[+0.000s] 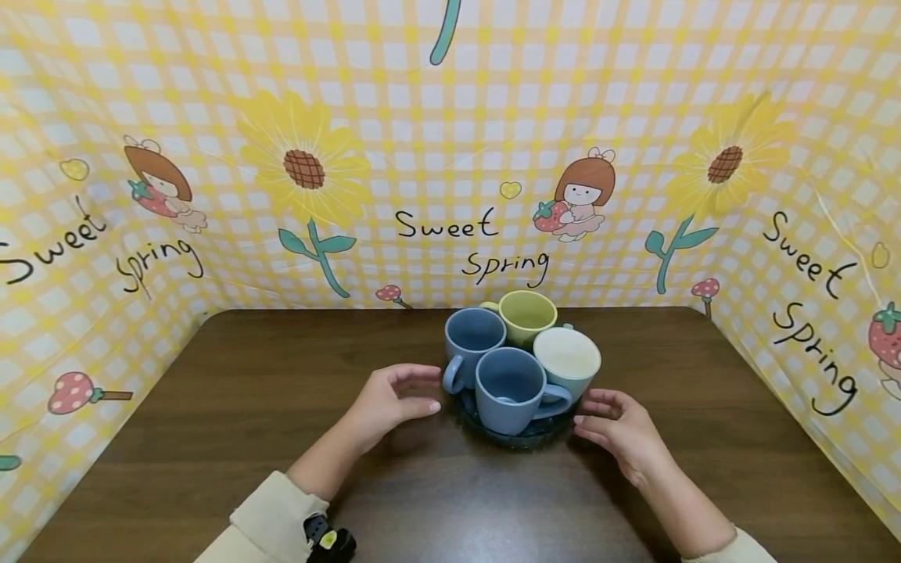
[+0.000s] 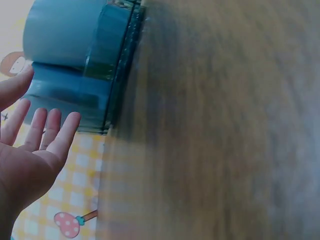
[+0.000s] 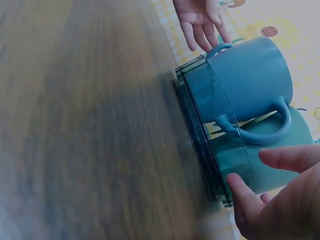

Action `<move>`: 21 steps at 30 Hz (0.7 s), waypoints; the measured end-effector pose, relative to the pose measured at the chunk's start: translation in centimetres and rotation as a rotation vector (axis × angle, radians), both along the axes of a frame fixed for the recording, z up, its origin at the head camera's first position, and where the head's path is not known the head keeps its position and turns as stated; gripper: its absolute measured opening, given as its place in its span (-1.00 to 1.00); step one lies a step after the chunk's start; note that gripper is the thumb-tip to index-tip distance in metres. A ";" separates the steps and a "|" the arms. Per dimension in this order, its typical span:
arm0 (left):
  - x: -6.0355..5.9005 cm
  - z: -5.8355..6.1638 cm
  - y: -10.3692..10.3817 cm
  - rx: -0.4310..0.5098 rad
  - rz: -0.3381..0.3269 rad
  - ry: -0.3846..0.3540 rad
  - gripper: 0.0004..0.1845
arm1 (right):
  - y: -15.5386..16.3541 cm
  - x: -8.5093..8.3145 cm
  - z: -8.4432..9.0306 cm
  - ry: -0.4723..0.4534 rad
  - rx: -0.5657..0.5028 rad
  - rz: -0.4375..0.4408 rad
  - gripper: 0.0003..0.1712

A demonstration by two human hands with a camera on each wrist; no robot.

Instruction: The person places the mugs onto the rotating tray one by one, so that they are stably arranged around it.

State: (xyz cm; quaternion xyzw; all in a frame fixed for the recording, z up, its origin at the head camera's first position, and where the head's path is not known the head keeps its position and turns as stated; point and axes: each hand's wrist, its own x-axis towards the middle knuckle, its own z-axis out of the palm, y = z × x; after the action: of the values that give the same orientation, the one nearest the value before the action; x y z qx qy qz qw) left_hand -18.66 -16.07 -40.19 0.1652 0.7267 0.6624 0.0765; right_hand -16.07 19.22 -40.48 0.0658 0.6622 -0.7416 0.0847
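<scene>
- Tray (image 1: 517, 442), dark and round, sits on the brown counter (image 1: 281, 391), centre, towards the far edge.
- Four mugs stand on it: two blue mugs (image 1: 512, 389), one yellow-green mug (image 1: 526, 316) at the far side, one pale mug (image 1: 566, 358) at right.
- Left hand (image 1: 394, 399): fingers relaxed, spread, just beside the tray's left edge, holding nothing.
- Right hand (image 1: 619, 430): fingers loose at the tray's right edge; contact cannot be told.

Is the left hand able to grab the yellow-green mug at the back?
Probably not easily. The left hand sits beside the tray, and two blue mugs stand between it and the yellow-green mug; reaching over them looks possible.
</scene>
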 end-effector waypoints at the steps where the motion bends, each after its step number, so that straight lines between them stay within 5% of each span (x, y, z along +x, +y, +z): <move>1: 0.1 0.1 -0.2 -0.002 0.007 0.007 -0.51 | 0.1 0.0 0.0 0.006 -0.001 0.000 -0.28; 11: 1.5 0.8 -2.7 0.071 0.082 0.027 -0.47 | 0.9 0.3 0.4 0.086 0.037 0.004 -0.33; 21: 3.3 0.9 -5.3 0.032 0.152 0.084 -0.50 | 1.7 0.4 0.7 0.154 0.303 0.046 -0.37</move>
State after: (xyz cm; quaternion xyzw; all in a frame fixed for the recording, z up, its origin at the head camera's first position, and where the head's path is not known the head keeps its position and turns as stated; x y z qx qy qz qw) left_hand -15.40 -21.39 -39.25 0.1384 0.7291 0.6702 -0.0074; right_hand -15.67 20.96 -39.81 0.0055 0.7722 -0.6341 0.0397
